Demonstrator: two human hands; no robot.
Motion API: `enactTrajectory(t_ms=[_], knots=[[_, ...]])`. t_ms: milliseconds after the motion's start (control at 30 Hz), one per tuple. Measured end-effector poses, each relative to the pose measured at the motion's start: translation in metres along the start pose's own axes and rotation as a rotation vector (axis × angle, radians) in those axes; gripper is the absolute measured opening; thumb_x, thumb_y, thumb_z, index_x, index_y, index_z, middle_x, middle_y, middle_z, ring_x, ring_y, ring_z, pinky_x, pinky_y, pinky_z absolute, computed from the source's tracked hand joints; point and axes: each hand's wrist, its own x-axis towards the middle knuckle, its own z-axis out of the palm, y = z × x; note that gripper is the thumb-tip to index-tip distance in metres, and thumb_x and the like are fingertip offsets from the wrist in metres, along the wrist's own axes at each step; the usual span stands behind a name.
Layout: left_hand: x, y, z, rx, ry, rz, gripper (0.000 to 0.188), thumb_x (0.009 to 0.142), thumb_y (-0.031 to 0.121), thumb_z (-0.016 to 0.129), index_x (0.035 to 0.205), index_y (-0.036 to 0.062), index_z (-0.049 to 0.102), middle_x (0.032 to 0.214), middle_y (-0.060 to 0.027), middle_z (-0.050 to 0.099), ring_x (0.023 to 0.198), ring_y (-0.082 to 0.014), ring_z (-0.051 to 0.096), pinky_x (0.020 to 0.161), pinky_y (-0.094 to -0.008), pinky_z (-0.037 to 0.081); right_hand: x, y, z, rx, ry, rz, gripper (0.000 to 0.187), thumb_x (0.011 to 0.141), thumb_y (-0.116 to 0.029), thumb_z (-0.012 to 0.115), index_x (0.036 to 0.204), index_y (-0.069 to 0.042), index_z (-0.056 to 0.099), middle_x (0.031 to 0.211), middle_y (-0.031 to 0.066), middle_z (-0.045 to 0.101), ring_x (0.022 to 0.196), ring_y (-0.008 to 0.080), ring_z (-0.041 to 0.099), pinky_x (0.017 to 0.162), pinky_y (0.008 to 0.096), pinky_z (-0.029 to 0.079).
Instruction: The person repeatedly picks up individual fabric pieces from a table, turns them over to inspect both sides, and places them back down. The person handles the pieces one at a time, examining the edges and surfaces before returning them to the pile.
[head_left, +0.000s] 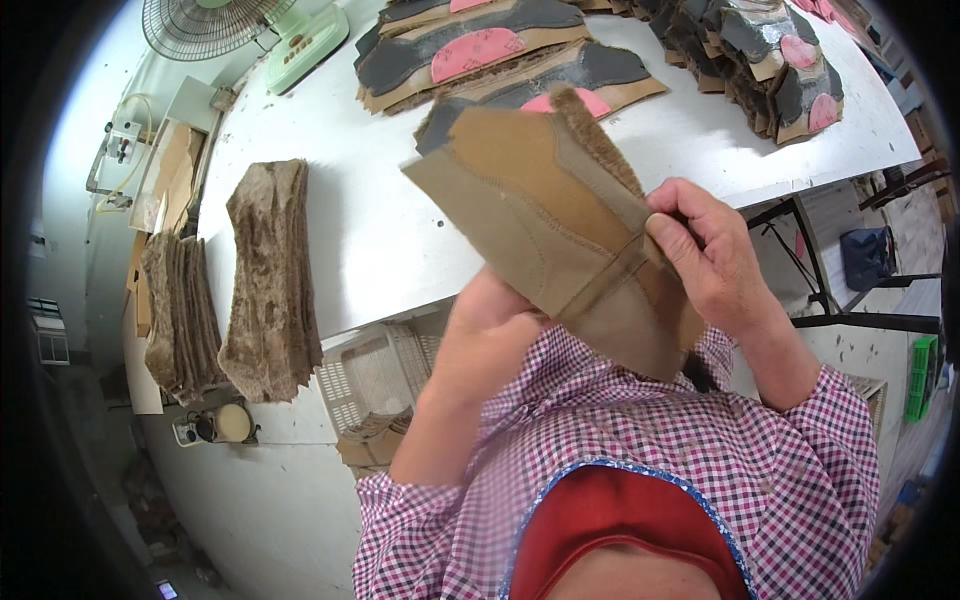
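Above my lap I hold a boot upper (pixel 540 220) of tan and brown stitched panels, tilted, with brown pile showing along its upper right edge. My right hand (pixel 708 252) pinches its right edge between thumb and fingers. At the lower left edge my left hand (pixel 492 325) grips it, with the fingers hidden behind the material. Beyond it on the white table (pixel 375 230) lie stacked boot pieces (pixel 500 65) with grey and pink patches.
More patched pieces (pixel 760 70) are heaped at the far right. Two stacks of brown pile pieces, a larger one (pixel 265 275) and a smaller one (pixel 183 315), lie at the table's left edge. A green fan (pixel 300 50) stands far left. Below the front edge sits a plastic crate (pixel 365 378).
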Motion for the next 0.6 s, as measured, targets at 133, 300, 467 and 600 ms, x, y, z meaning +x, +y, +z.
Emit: enactTrajectory(t_ms=[133, 300, 467, 600], knots=[[0.006, 0.006, -0.023, -0.447, -0.133, 0.057, 0.061, 0.079, 0.011, 0.055, 0.136, -0.0050, 0.041, 0.135, -0.0210, 0.051, 0.120, -0.0312, 0.056, 0.100, -0.0423, 0.048, 0.004, -0.002, -0.003, -0.013, -0.024, -0.053, 0.004, 0.092, -0.002, 0.056, 0.095, 0.000, 0.054, 0.079, 0.0063, 0.054, 0.071, 0.0130, 0.049, 0.065, 0.0256, 0.042], [0.023, 0.006, -0.017, -0.595, 0.131, 0.117, 0.055, 0.090, 0.028, 0.055, 0.135, -0.0008, 0.043, 0.134, -0.0171, 0.053, 0.118, -0.0339, 0.056, 0.100, -0.0477, 0.047, -0.002, -0.002, 0.001, -0.149, -0.105, -0.264, 0.008, 0.089, 0.001, 0.055, 0.095, -0.003, 0.053, 0.084, 0.0115, 0.051, 0.074, 0.0271, 0.052, 0.067, 0.0313, 0.043], [0.030, -0.014, -0.024, -0.725, 0.104, 0.080, 0.047, 0.095, 0.021, 0.046, 0.135, -0.0026, 0.043, 0.132, -0.0178, 0.054, 0.119, -0.0342, 0.054, 0.101, -0.0478, 0.045, -0.021, 0.029, 0.012, -0.091, -0.103, -0.152, 0.008, 0.089, 0.000, 0.059, 0.095, -0.001, 0.055, 0.083, 0.0109, 0.054, 0.073, 0.0237, 0.054, 0.068, 0.0314, 0.044], [0.026, -0.011, -0.021, -0.788, 0.051, 0.057, 0.046, 0.095, 0.021, 0.046, 0.135, -0.0018, 0.045, 0.133, -0.0186, 0.054, 0.120, -0.0349, 0.055, 0.102, -0.0499, 0.045, -0.013, 0.027, 0.000, -0.005, -0.154, -0.021, 0.019, 0.094, -0.015, 0.060, 0.106, 0.000, 0.062, 0.093, 0.0094, 0.063, 0.084, 0.0178, 0.059, 0.076, 0.0306, 0.048]])
